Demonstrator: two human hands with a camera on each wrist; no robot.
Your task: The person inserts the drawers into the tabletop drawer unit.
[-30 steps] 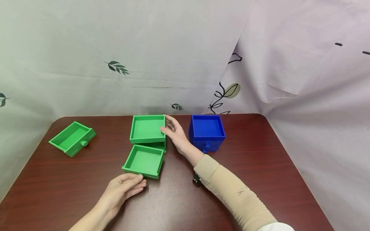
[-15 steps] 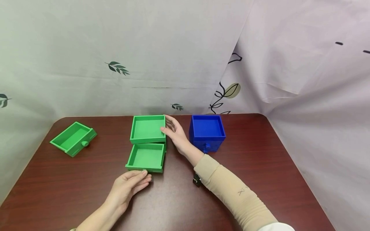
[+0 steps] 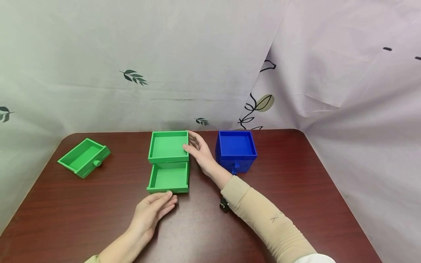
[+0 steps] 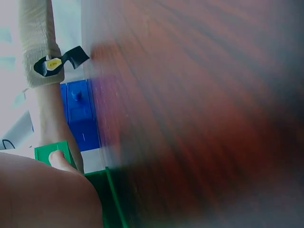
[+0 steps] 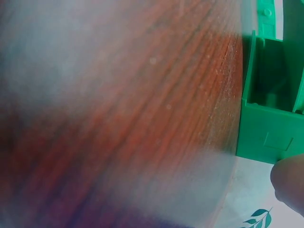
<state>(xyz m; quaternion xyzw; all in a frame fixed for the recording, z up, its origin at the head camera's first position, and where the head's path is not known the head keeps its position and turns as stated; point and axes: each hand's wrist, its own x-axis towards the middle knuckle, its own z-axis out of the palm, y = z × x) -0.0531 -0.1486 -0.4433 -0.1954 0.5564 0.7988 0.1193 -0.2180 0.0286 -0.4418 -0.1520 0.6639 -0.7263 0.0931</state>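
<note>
A green cabinet (image 3: 169, 160) with a tray-like top stands at the back of the table, left of centre. My right hand (image 3: 204, 156) grips its right side, the thumb over the top rim and the other fingers towards the back. In front, a green drawer (image 3: 169, 176) is lined up with the cabinet, its back end right at the opening below the top. With my left hand (image 3: 149, 214) I hold this drawer at the middle of its front; thumb and fingers hide the grip point. Part of the open cabinet shell (image 5: 271, 135) shows in the right wrist view.
A second green drawer (image 3: 82, 157) with a round knob lies turned at an angle on the far left of the brown table (image 3: 204, 233). To the right of my right hand stands a blue cabinet (image 3: 236, 159) with knobs. A patterned cloth (image 3: 184, 54) hangs behind.
My left hand has moved the green drawer back and slightly right, straightening it and closing the gap to the cabinet. My right hand keeps its hold on the cabinet.
</note>
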